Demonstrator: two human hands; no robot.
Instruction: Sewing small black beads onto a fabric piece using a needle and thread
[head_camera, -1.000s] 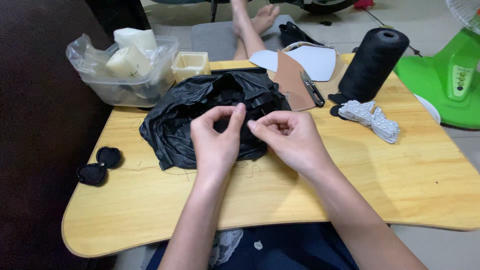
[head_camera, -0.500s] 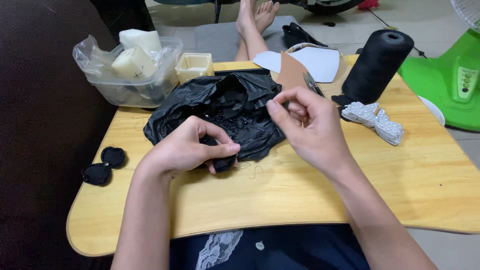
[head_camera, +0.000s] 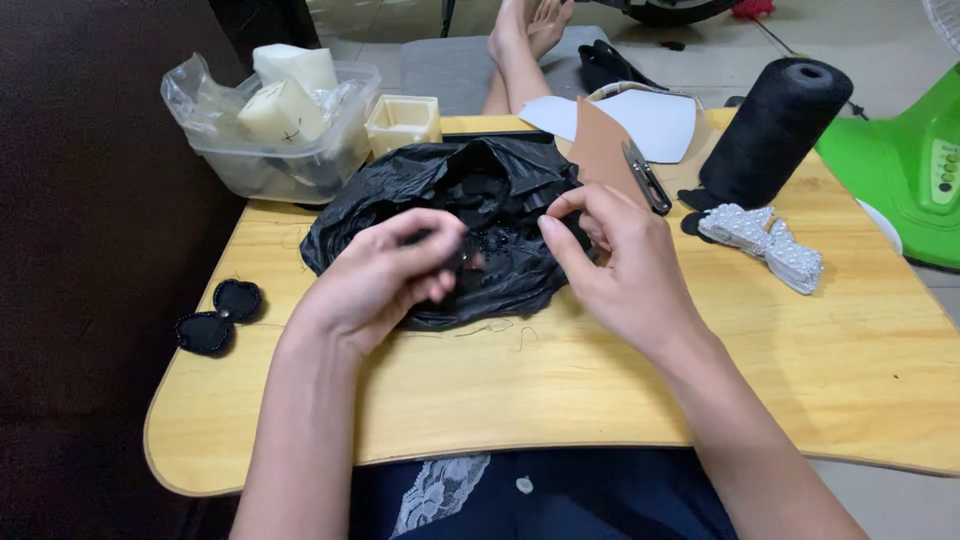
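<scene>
Small dark beads are pinched in the closed left hand fingers over the black bag at frame centre; the right hand fingers are pinched (contents untellable); two black pieces lie finished-looking at left, a pearl bow at right

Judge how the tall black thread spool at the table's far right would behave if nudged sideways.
The black thread spool stands upright and tall on a narrow base, so a push near its top would probably tip it. Being cylindrical, it would likely roll once down, perhaps toward the pearl bow beside it. Its densely wound bulk suggests moderate weight.
</scene>
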